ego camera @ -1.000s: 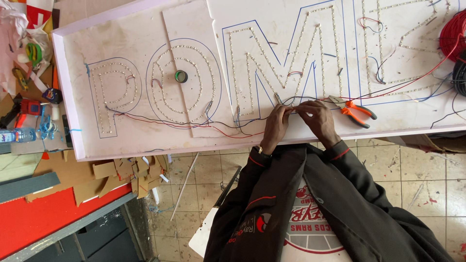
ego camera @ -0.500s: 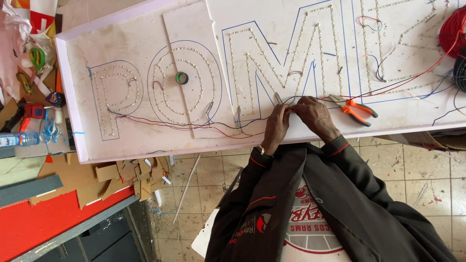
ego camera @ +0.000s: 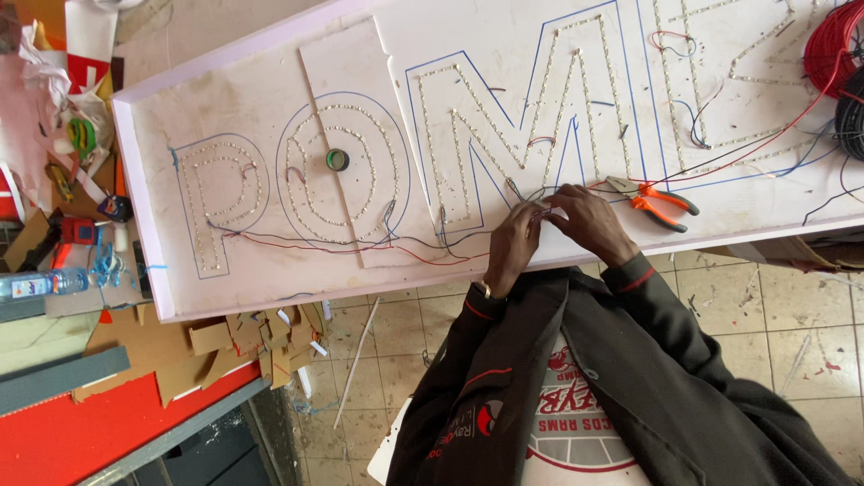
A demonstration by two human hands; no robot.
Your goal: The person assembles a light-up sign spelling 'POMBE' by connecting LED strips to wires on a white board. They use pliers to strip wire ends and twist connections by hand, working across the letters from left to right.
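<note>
Red and dark wires (ego camera: 540, 213) pinched between my left hand (ego camera: 511, 245) and right hand (ego camera: 587, 221), fingertips pressed together, just left of the orange-handled pliers (ego camera: 653, 198) on the white sign board (ego camera: 270, 99).

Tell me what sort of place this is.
Probably a sign-making workshop. A large white sign panel carries big outlined letters studded with small lights and joined by thin wires; orange-handled pliers lie on it, a red wire coil sits at its corner, and cardboard offcuts litter the tiled floor.
</note>
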